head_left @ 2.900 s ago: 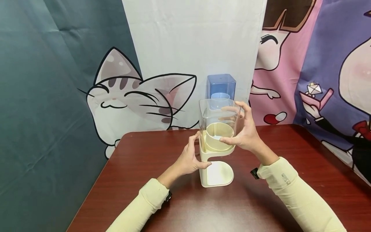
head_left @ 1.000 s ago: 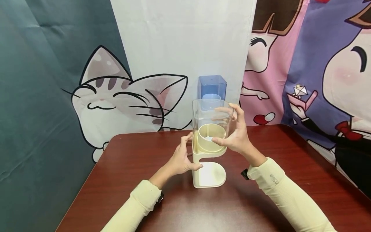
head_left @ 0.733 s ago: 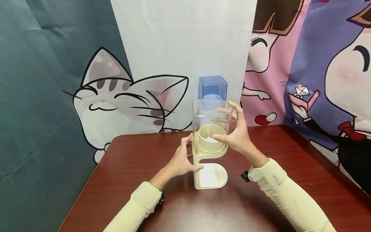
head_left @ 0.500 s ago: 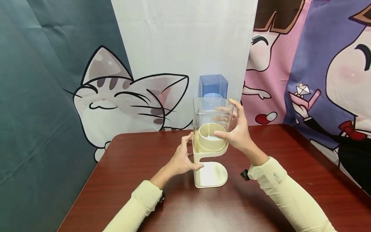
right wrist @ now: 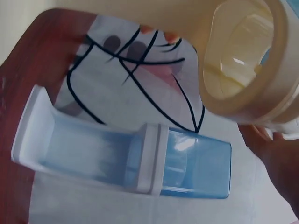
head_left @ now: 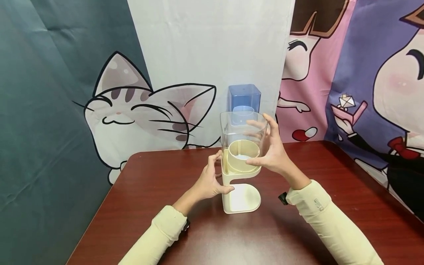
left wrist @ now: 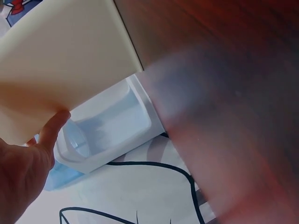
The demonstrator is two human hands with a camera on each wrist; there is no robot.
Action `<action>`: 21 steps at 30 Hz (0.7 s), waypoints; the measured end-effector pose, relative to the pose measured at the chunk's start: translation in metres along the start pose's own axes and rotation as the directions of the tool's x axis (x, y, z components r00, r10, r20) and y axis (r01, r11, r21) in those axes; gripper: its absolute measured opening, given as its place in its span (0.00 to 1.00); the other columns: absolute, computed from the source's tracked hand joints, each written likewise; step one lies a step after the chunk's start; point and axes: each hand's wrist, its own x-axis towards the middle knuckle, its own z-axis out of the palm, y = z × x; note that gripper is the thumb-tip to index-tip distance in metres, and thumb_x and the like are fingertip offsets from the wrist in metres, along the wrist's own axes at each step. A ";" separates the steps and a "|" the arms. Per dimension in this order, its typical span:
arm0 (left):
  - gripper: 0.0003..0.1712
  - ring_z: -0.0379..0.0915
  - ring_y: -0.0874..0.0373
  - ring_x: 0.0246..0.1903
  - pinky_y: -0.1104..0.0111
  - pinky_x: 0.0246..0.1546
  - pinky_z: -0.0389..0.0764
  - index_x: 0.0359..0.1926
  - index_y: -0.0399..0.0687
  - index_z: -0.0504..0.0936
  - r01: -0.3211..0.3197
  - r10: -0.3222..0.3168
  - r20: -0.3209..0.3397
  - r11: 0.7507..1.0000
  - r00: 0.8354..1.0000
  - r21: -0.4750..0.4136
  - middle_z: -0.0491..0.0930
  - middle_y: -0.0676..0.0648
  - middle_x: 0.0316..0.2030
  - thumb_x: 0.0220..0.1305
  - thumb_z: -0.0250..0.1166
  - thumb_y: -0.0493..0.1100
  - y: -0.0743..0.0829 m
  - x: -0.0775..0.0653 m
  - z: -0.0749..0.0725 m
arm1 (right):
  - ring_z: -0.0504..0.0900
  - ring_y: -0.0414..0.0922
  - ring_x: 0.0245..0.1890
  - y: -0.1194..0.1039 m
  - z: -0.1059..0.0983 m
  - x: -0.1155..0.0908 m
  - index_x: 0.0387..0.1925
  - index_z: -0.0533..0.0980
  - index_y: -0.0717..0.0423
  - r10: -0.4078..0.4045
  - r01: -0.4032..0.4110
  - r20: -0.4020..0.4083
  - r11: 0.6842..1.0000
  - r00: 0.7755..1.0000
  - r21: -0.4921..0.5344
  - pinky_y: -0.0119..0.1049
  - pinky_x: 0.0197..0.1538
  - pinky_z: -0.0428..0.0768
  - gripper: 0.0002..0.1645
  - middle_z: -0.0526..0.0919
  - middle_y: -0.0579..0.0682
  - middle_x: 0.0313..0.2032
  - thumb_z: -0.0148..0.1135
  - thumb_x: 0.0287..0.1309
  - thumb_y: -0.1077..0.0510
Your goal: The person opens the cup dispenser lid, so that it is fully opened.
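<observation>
A cream stand (head_left: 243,198) with a flat rounded base, an upright back and an upper shelf is upright on the table. A clear, open-topped plastic cover (head_left: 239,129) rises over its shelf, around a round cream ring (head_left: 244,165). My left hand (head_left: 208,183) grips the upright from the left, thumb in front and fingers behind. My right hand (head_left: 275,156) holds the clear cover, its thumb low on the near side and its fingers visible through the plastic. In the left wrist view the cream back panel (left wrist: 70,51) fills the upper left, fingers (left wrist: 55,126) at its edge.
Directly behind, a similar white stand with a blue see-through box (head_left: 245,95) stands near the table's far edge; the right wrist view shows its white frame (right wrist: 153,158). The dark red wooden table (head_left: 159,184) reaches back to a printed cartoon cloth (head_left: 185,48).
The stand and both hands appear slightly left of where they were 2.9 s ago, along with the whole scene. My right thumb has slid slightly lower over the last half second. Both grips stay.
</observation>
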 end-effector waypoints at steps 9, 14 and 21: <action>0.62 0.55 0.42 0.69 0.43 0.48 0.79 0.69 0.45 0.49 0.004 -0.003 0.010 1.000 1.000 -0.008 0.51 0.38 0.73 0.40 0.81 0.41 -0.003 0.002 -0.004 | 0.81 0.55 0.54 0.000 -0.005 0.002 0.72 0.45 0.52 0.075 -0.074 0.029 0.996 0.997 -0.050 0.47 0.53 0.81 0.69 0.72 0.67 0.60 0.82 0.37 0.67; 0.62 0.55 0.43 0.68 0.46 0.50 0.79 0.69 0.43 0.48 0.007 -0.007 0.007 1.000 1.000 -0.005 0.53 0.37 0.71 0.40 0.81 0.39 0.004 0.002 -0.004 | 0.83 0.54 0.51 0.001 -0.005 0.005 0.72 0.48 0.50 0.133 -0.133 -0.018 0.991 0.991 -0.009 0.44 0.51 0.82 0.66 0.77 0.56 0.59 0.84 0.40 0.54; 0.65 0.58 0.48 0.67 0.53 0.49 0.80 0.71 0.46 0.46 0.015 -0.015 0.021 1.000 1.000 0.011 0.57 0.39 0.67 0.38 0.81 0.39 0.000 0.001 0.000 | 0.79 0.58 0.54 -0.004 0.000 0.001 0.69 0.50 0.56 -0.016 0.016 -0.024 1.000 1.000 -0.005 0.47 0.54 0.80 0.62 0.68 0.73 0.59 0.82 0.40 0.63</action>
